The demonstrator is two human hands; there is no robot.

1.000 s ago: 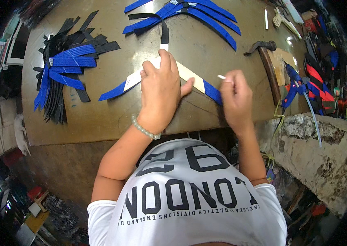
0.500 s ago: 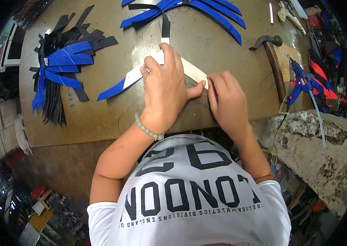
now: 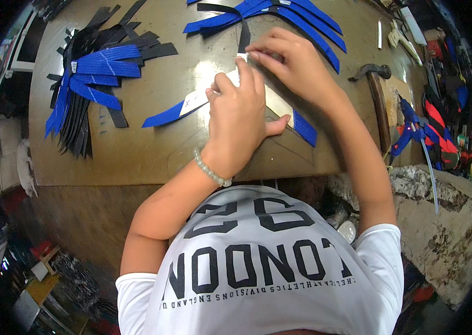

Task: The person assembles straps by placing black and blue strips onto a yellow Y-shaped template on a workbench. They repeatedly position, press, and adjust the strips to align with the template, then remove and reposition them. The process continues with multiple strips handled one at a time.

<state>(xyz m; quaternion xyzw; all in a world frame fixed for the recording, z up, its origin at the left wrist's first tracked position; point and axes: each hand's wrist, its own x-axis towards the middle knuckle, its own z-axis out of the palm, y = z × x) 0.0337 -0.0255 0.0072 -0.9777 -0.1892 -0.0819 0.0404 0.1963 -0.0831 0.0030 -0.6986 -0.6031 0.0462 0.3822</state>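
A pale, three-armed template (image 3: 193, 103) lies on the table under my left hand (image 3: 237, 109). That hand presses down on its middle, with the thumb stretched out onto the right arm and the fingers apart. A blue strap (image 3: 162, 116) sticks out past the left arm, and another blue strap (image 3: 304, 128) past the right arm. From the top arm a black strap (image 3: 244, 38) runs up and curls to the left. My right hand (image 3: 292, 61) is closed in a pinch at this strap's lower end, beside the top arm; its fingertips partly hide the contact.
Black and blue straps (image 3: 105, 72) lie bundled at the left, and more blue straps (image 3: 314, 36) at the back. A hammer (image 3: 378, 100) rests at the right, near a blue glue gun (image 3: 410, 127). The table's front edge (image 3: 96, 185) runs before me.
My right hand has moved from the template's right arm up to its top arm. The blue strap end at the right now shows. My left hand keeps pressing; the whole view has shifted slightly.
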